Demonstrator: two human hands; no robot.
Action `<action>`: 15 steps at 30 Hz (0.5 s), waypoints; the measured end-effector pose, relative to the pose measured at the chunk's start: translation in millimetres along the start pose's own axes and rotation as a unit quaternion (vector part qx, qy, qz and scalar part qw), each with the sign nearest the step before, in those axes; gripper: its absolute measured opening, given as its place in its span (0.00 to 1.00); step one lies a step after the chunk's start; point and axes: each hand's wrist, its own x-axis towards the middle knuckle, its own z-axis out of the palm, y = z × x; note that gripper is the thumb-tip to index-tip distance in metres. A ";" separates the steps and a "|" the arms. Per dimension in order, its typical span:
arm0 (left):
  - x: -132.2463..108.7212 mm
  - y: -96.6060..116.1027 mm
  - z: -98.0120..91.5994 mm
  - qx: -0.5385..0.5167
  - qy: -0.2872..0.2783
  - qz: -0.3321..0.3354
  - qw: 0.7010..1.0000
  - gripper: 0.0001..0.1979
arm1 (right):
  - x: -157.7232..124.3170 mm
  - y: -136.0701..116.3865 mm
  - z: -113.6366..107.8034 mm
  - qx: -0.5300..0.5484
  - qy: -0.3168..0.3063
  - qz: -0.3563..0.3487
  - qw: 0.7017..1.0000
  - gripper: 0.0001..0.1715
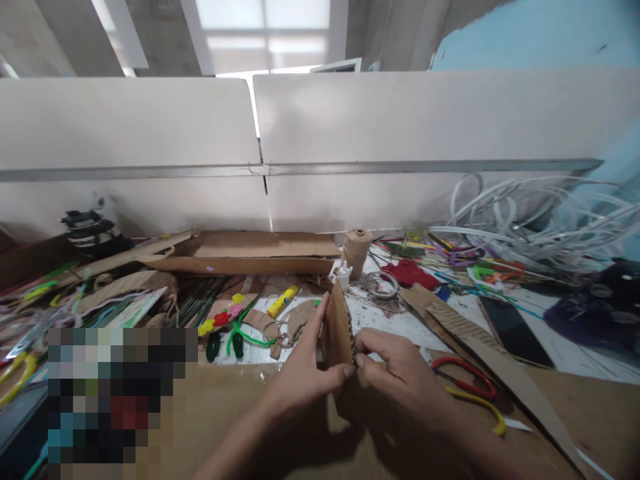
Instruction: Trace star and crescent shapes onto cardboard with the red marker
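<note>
Upright between my hands stands a piece of corrugated cardboard (pixel 341 325), its edge turned toward me. My left hand (pixel 313 363) lies along its left face, fingers stretched up it and thumb at the near edge, gripping it. With thumb and forefinger, my right hand (pixel 393 367) pinches the right side of the same piece at its corrugated edge. Below both hands is a large flat cardboard sheet (pixel 235 420). Close to my right wrist lie scissors with red and yellow handles (pixel 467 383), partly covered by my arm.
Behind are a twine spool (pixel 357 250), a wire coil (pixel 381 285), a yellow glue stick (pixel 283 301) and pipe-cleaner flowers (pixel 227 313). A cardboard strip (pixel 480 340) and a phone (pixel 515 331) lie right. White cables (pixel 530 207) tangle before the white panel (pixel 400 120). Pixelation hides the lower left.
</note>
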 end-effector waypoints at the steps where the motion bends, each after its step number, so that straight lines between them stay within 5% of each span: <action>1: 0.3 0.3 0.9 0.013 0.002 0.008 1.000 0.60 | 0.3 1.2 -0.9 0.006 0.000 -0.003 1.000 0.13; 15: 3.3 9.8 1.3 0.041 -0.012 -0.015 0.999 0.56 | 3.7 9.7 -6.1 0.075 0.043 0.019 0.996 0.16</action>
